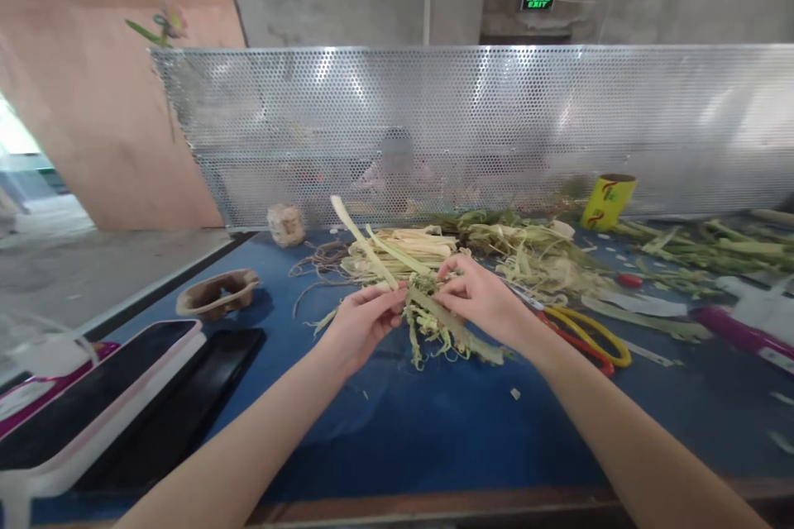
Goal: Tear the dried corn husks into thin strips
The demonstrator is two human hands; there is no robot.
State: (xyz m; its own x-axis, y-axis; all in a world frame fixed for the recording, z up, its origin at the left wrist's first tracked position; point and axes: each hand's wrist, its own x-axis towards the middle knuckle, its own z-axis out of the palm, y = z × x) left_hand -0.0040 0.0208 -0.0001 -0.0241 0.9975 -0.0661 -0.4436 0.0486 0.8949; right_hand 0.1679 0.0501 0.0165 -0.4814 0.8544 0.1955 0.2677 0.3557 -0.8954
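Note:
My left hand (pixel 363 321) is closed in a pinch at the base of a pale, flat plant strip (pixel 361 238), which sticks up and to the left from the fingers. Between both hands sits a small bunch of green, curly plant strips (pixel 437 322), its frayed ends hanging down over the table. My right hand (pixel 480 297) grips the bunch from the other side, thumb and fingers pressed together on it. Just behind the hands lies a pile of pale stalks (pixel 418 245). Part of the bunch is hidden by my fingers.
Scissors with red and yellow handles (pixel 589 335) lie right of my hands. A twine coil (pixel 326 258), cardboard holder (pixel 217 295) and phone-like device (pixel 99 397) are at left. A yellow tube (pixel 608 202) stands before the perforated metal screen (pixel 347 111). Leafy scraps (pixel 546 260) spread behind.

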